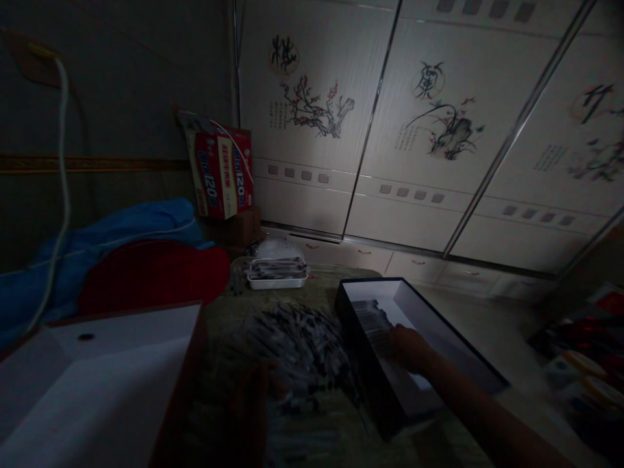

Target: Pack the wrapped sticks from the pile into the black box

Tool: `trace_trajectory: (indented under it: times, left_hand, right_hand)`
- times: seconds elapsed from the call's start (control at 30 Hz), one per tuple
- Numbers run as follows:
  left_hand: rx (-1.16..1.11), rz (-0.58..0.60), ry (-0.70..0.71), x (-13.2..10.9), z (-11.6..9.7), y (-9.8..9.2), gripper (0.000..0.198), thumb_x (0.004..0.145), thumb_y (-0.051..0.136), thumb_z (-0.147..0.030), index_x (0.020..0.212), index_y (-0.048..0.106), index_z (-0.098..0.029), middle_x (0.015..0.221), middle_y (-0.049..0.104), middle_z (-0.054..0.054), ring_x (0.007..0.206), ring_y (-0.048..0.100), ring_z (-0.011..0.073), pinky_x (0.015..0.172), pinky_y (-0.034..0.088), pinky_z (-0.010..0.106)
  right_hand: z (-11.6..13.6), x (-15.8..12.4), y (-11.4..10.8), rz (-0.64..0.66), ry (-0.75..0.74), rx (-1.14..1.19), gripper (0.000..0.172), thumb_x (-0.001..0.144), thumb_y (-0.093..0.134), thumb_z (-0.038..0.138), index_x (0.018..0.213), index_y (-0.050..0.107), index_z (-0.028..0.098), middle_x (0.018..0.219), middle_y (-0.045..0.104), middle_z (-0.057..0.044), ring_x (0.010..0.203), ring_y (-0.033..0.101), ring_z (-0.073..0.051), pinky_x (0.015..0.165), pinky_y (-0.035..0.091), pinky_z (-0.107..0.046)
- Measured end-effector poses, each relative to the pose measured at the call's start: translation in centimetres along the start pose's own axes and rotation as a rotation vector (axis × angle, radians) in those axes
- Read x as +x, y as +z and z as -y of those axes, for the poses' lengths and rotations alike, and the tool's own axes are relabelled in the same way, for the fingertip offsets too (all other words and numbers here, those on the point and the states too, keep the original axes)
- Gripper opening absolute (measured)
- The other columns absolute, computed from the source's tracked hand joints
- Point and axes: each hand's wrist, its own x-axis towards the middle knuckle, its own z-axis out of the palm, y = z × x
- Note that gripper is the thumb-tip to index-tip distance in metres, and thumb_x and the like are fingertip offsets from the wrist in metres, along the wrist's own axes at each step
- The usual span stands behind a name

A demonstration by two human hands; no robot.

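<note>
A heap of thin pens (302,344), pale barrels with dark ends, covers the middle of the table. My left hand (260,383) is at the near left side of this heap, its fingers curled; deep shadow hides what they hold, if anything. My right hand (407,348) reaches into a dark-edged, white-lined box (441,325) on the right. Its fingers are closed at the end of a row of pens (370,318) laid side by side along the box's left wall. Whatever is between those fingers is hidden.
An open white-lined box (112,377) stands at the left. A white tray (277,283) of pens sits at the table's back. Beyond are blue cloth (141,221), red cloth (156,273), a red package (224,172) and a sliding-door wardrobe (312,195). The room is dim.
</note>
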Motion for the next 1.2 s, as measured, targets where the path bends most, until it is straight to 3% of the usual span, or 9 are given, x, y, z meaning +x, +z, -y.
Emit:
trace_trajectory:
  times: [0.1, 0.23, 0.37, 0.43, 0.53, 0.6, 0.7, 1.0, 1.2]
  left_hand:
    - [0.021, 0.013, -0.002, 0.2, 0.2, -0.3, 0.042, 0.073, 0.053, -0.063, 0.068, 0.069, -0.024, 0.05, 0.064, 0.0, 0.055, 0.062, 0.0226, 0.062, 0.052, 0.033]
    - [0.041, 0.0, 0.006, 0.5, 1.0, -0.6, 0.042, 0.07, 0.057, -0.064, 0.07, 0.071, -0.025, 0.056, 0.068, 0.0, 0.062, 0.064, 0.0239, 0.07, 0.053, 0.035]
    - [0.068, -0.04, 0.036, 0.4, 2.4, -0.9, 0.043, 0.071, 0.055, -0.065, 0.08, 0.072, -0.026, 0.066, 0.072, 0.001, 0.071, 0.066, 0.0237, 0.076, 0.053, 0.034]
    - [0.102, -0.034, 0.068, 0.2, 2.7, -0.9, 0.043, 0.073, 0.055, -0.064, 0.082, 0.072, -0.025, 0.07, 0.073, 0.002, 0.074, 0.066, 0.0235, 0.079, 0.051, 0.033]
    - [0.135, -0.024, 0.061, -0.2, 2.0, -0.7, 0.042, 0.076, 0.052, -0.062, 0.083, 0.07, -0.024, 0.067, 0.071, 0.0, 0.071, 0.065, 0.0218, 0.076, 0.05, 0.031]
    - [0.125, -0.029, 0.029, -0.5, 1.3, -0.5, 0.042, 0.079, 0.05, -0.061, 0.085, 0.069, -0.024, 0.062, 0.069, -0.002, 0.066, 0.063, 0.0202, 0.072, 0.049, 0.029]
    - [0.108, 0.003, 0.036, -0.9, 0.6, -0.3, 0.044, 0.079, 0.049, -0.063, 0.085, 0.067, -0.023, 0.058, 0.065, -0.002, 0.063, 0.061, 0.0192, 0.07, 0.048, 0.028]
    - [0.241, 0.144, 0.118, -1.0, 1.7, -0.2, 0.039, 0.078, 0.051, -0.056, 0.084, 0.072, -0.024, 0.071, 0.073, 0.005, 0.073, 0.068, 0.0254, 0.076, 0.052, 0.036]
    - [0.304, 0.166, 0.347, -0.7, 2.6, 0.2, 0.024, 0.083, 0.056, -0.034, 0.098, 0.07, -0.023, 0.102, 0.073, 0.008, 0.098, 0.067, 0.0237, 0.09, 0.051, 0.037]
  right_hand:
    - [-0.2, -0.2, -0.6, -0.085, 0.022, 0.052, 0.008, 0.088, 0.059, 0.017, 0.092, 0.064, 0.013, 0.09, 0.067, -0.005, 0.089, 0.063, -0.018, 0.077, 0.049, -0.033]
    - [0.5, -1.4, -3.5, -0.302, 0.117, 0.145, 0.013, 0.087, 0.049, 0.012, 0.088, 0.062, 0.013, 0.088, 0.067, -0.012, 0.088, 0.063, -0.022, 0.073, 0.045, -0.029]
    - [4.5, -4.3, -6.8, -0.534, 0.114, 0.327, 0.026, 0.097, 0.032, 0.03, 0.091, 0.055, 0.019, 0.089, 0.064, -0.006, 0.077, 0.061, -0.015, 0.069, 0.044, -0.023]
    - [7.9, -5.6, -7.6, -0.7, -0.02, 0.637, 0.024, 0.095, 0.039, 0.033, 0.084, 0.055, 0.02, 0.08, 0.062, -0.003, 0.071, 0.059, -0.014, 0.065, 0.044, -0.023]
    - [13.4, -5.8, -7.0, -0.585, -0.083, 0.796, 0.014, 0.09, 0.046, 0.024, 0.079, 0.054, 0.021, 0.075, 0.062, 0.0, 0.068, 0.059, -0.013, 0.06, 0.043, -0.022]
    - [16.3, -4.8, -6.1, -0.452, -0.031, 0.715, 0.008, 0.085, 0.05, 0.016, 0.082, 0.056, 0.02, 0.078, 0.064, -0.001, 0.071, 0.061, -0.014, 0.061, 0.044, -0.021]
    - [18.8, -2.7, -4.8, -0.417, 0.028, 0.626, 0.017, 0.081, 0.051, 0.01, 0.093, 0.061, 0.015, 0.091, 0.067, -0.009, 0.084, 0.065, -0.021, 0.07, 0.046, -0.027]
    - [20.1, -0.1, -3.1, -0.442, 0.114, 0.58, 0.025, 0.081, 0.044, 0.001, 0.091, 0.063, 0.014, 0.087, 0.069, -0.012, 0.078, 0.066, -0.022, 0.065, 0.045, -0.028]
    - [18.7, -2.8, -3.0, -0.676, 0.133, 0.733, 0.014, 0.09, 0.043, 0.017, 0.088, 0.058, 0.017, 0.085, 0.061, -0.007, 0.08, 0.06, -0.018, 0.07, 0.046, -0.027]
